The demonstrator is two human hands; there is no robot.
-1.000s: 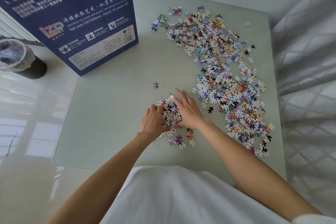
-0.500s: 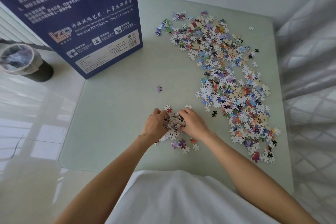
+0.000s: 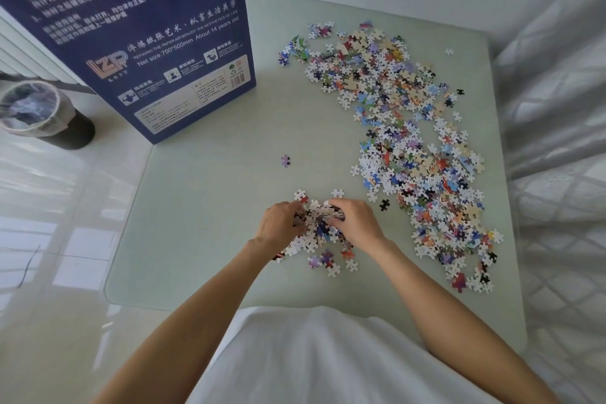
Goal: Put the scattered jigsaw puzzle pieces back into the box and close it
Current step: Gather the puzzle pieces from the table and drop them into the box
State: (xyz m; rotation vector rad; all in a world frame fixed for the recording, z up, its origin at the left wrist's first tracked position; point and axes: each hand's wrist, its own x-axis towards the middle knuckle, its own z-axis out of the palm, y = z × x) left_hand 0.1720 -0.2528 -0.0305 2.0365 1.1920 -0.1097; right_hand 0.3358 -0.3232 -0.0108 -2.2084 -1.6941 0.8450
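Near the front of the pale green table [image 3: 203, 213], my left hand [image 3: 278, 223] and my right hand [image 3: 355, 223] curl round a small heap of puzzle pieces [image 3: 319, 223] from both sides. A few loose pieces [image 3: 328, 261] lie just below the heap. A long band of scattered pieces [image 3: 410, 147] runs down the right half of the table. One purple piece [image 3: 285, 160] lies alone mid-table. The dark blue puzzle box [image 3: 137, 29] stands upright at the back left; its opening is out of frame.
A black waste bin [image 3: 42, 115] with a plastic liner stands on the glossy floor left of the table. White quilted fabric [image 3: 557, 141] borders the table's right edge. A white wall runs behind. My white shirt fills the bottom of the view.
My right hand has gone from flat on the heap to curled round it. Both hands have drawn the pieces into a tighter bunch between them.
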